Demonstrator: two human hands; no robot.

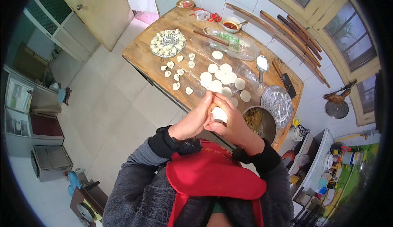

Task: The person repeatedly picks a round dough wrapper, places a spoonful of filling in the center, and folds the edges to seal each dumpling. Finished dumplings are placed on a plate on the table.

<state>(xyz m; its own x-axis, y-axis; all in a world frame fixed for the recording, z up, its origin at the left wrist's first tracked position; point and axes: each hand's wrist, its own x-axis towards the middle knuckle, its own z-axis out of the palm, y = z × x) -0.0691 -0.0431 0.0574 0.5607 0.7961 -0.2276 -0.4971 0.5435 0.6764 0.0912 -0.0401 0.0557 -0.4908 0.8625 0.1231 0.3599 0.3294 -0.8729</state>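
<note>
Both of my hands meet above the near edge of the wooden table (135,49), around one white dumpling (219,115). My right hand (235,119) curls about the dumpling. My left hand (196,115) presses against it from the other side, its fingers partly hidden. Just beyond my hands lie several round dough wrappers (228,78), some overlapping. Folded dumplings (176,86) are scattered to their left, and more stand on a perforated metal plate (168,40). To the right, a metal bowl (268,124) holds chopped filling (253,118).
A second perforated metal plate (276,104) with white dusting touches the bowl. Beyond the wrappers are a scoop of flour (262,63), a cleaver (288,85), a plastic bag (245,50), a rolling pin (211,38) and a bowl of red sauce (231,24). A wooden door (95,12) stands at the upper left.
</note>
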